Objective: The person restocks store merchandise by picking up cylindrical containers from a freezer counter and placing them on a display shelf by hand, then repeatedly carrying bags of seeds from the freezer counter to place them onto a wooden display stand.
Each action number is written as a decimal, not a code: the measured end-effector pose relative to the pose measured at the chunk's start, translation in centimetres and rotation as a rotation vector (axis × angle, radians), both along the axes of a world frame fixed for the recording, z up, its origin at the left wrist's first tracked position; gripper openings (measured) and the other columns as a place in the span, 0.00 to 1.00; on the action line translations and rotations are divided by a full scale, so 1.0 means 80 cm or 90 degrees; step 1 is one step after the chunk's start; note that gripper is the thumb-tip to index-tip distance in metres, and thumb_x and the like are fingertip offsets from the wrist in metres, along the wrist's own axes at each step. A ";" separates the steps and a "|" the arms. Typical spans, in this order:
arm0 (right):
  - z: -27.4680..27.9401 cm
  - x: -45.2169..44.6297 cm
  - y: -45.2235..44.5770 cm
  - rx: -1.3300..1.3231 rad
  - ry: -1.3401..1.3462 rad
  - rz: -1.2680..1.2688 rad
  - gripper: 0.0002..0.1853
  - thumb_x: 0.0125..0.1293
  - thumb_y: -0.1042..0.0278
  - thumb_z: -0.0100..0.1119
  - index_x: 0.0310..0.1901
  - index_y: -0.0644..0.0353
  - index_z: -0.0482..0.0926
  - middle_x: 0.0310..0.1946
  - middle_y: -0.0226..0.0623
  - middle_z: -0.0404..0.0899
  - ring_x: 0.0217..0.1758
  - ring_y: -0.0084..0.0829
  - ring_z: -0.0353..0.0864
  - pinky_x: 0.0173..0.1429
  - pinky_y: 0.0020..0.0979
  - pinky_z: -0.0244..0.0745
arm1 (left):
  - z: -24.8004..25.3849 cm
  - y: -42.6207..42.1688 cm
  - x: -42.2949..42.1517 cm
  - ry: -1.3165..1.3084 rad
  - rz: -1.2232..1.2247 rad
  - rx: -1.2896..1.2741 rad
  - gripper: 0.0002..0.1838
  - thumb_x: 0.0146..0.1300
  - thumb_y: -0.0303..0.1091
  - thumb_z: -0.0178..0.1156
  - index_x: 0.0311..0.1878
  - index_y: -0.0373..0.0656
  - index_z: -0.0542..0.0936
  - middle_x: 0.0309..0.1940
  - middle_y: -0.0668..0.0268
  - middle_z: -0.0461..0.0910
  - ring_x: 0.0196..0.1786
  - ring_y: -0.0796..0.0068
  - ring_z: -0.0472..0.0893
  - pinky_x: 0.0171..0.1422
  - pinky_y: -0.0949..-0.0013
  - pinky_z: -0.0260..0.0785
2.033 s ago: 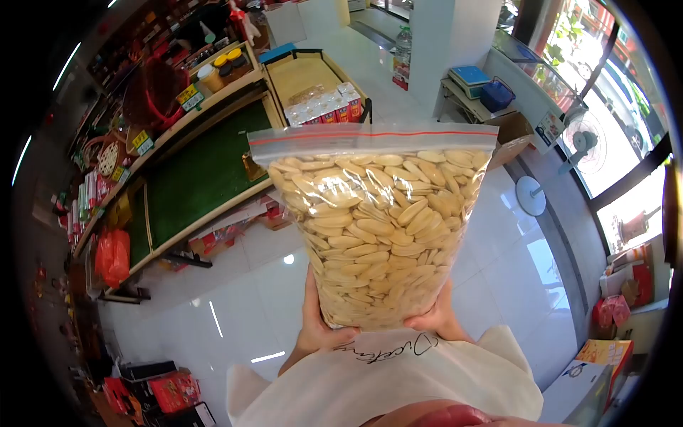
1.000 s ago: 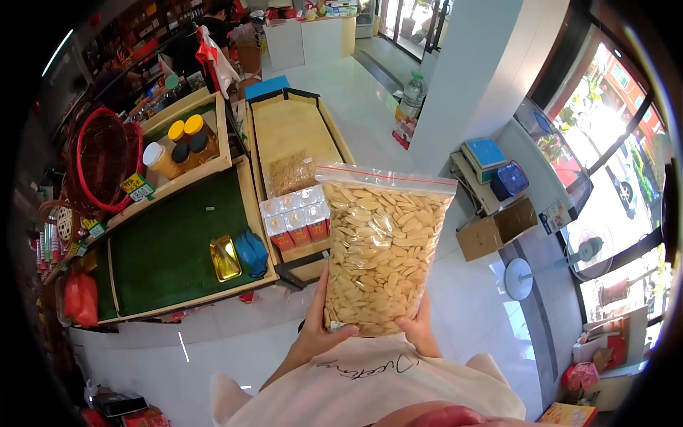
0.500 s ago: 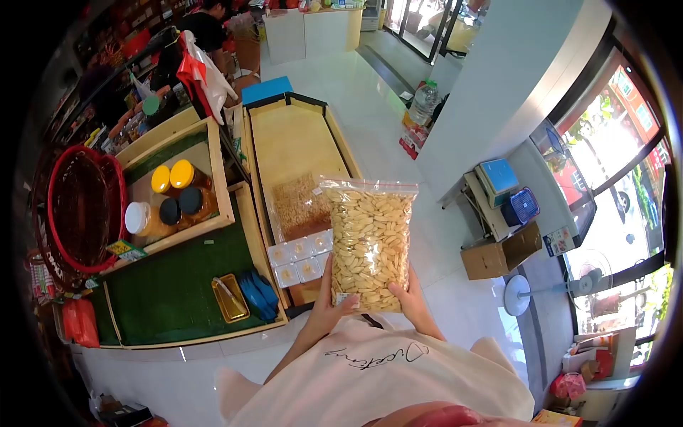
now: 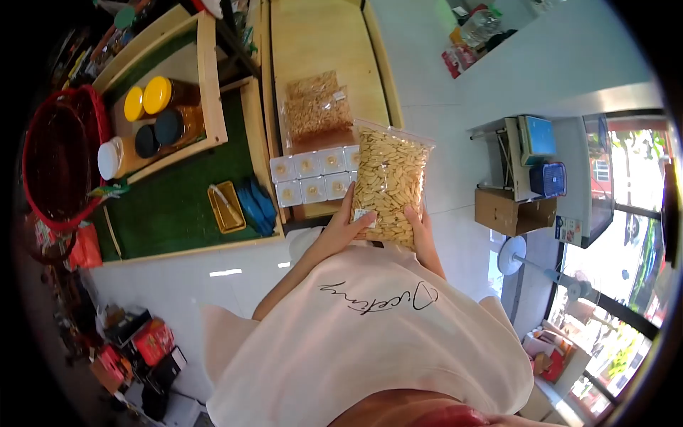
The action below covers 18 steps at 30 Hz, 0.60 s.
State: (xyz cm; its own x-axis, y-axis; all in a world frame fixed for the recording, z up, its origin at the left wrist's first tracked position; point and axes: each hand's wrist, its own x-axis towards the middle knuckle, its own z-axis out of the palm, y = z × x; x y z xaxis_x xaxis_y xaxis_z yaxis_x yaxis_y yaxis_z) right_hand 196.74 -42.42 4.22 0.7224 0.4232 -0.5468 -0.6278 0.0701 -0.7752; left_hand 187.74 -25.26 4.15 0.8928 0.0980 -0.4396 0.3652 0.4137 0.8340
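A clear zip bag of pale seeds (image 4: pixel 393 174) is held upright in front of my chest, its top leaning slightly right. My left hand (image 4: pixel 346 226) grips its lower left side, the thumb beside a small white label. On the lower right side my right hand (image 4: pixel 421 231) has its thumb pressed on the front; the other fingers are mostly behind the bag. Just left of the bag, white boxes with round gold marks (image 4: pixel 309 176) stand in rows on a wooden display table (image 4: pixel 327 43). Behind those boxes lie bags of brown food (image 4: pixel 316 114).
Left are a tray with jars (image 4: pixel 146 139), a red basket (image 4: pixel 65 156), a gold tray (image 4: pixel 228 206) and blue cloth (image 4: pixel 256 206) on green matting. Right are a cardboard box (image 4: pixel 509 212), a blue basket (image 4: pixel 548 179), a fan (image 4: pixel 573 285) and a pillar (image 4: pixel 541 64).
The bag has come closer to my chest and appears lower against the display table, still in both hands. The view has tilted down and turned, so the far counter and the other person are out of sight.
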 end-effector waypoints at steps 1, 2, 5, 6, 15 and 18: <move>-0.007 0.009 -0.002 -0.002 0.009 0.011 0.34 0.61 0.61 0.58 0.62 0.70 0.56 0.54 0.47 0.68 0.54 0.35 0.72 0.54 0.30 0.70 | -0.010 -0.005 0.003 0.010 0.010 -0.001 0.46 0.63 0.38 0.57 0.71 0.41 0.34 0.61 0.57 0.61 0.50 0.72 0.69 0.47 0.75 0.68; -0.015 0.017 -0.002 -0.007 0.020 0.025 0.34 0.61 0.60 0.58 0.62 0.70 0.56 0.54 0.47 0.68 0.54 0.35 0.72 0.55 0.30 0.69 | -0.018 -0.008 0.009 0.012 0.021 0.020 0.46 0.63 0.38 0.57 0.71 0.40 0.34 0.61 0.56 0.61 0.51 0.72 0.69 0.48 0.75 0.68; -0.037 0.052 -0.009 -0.030 0.035 0.087 0.35 0.61 0.59 0.58 0.62 0.70 0.56 0.54 0.47 0.68 0.55 0.34 0.71 0.56 0.29 0.68 | -0.041 -0.021 0.029 0.029 0.073 0.029 0.47 0.63 0.38 0.58 0.70 0.37 0.34 0.62 0.54 0.60 0.55 0.70 0.68 0.53 0.73 0.67; -0.045 0.067 -0.011 -0.038 0.026 0.123 0.35 0.60 0.58 0.59 0.62 0.70 0.56 0.54 0.47 0.68 0.55 0.33 0.71 0.57 0.29 0.68 | -0.048 -0.025 0.035 0.035 0.093 0.027 0.47 0.63 0.38 0.58 0.70 0.37 0.34 0.63 0.54 0.59 0.57 0.69 0.67 0.55 0.73 0.66; -0.088 0.274 0.085 -0.057 -0.255 0.555 0.44 0.50 0.56 0.70 0.63 0.69 0.57 0.55 0.42 0.70 0.56 0.31 0.70 0.59 0.29 0.66 | -0.076 -0.029 0.140 0.023 0.399 -0.084 0.41 0.62 0.41 0.58 0.70 0.42 0.44 0.63 0.58 0.59 0.62 0.69 0.64 0.62 0.70 0.59; -0.092 0.355 0.170 0.014 -0.326 0.669 0.49 0.43 0.56 0.74 0.64 0.65 0.57 0.56 0.41 0.68 0.58 0.30 0.68 0.62 0.29 0.63 | -0.093 0.013 0.188 0.058 0.485 -0.135 0.36 0.63 0.44 0.54 0.68 0.45 0.48 0.61 0.60 0.61 0.60 0.69 0.65 0.62 0.66 0.59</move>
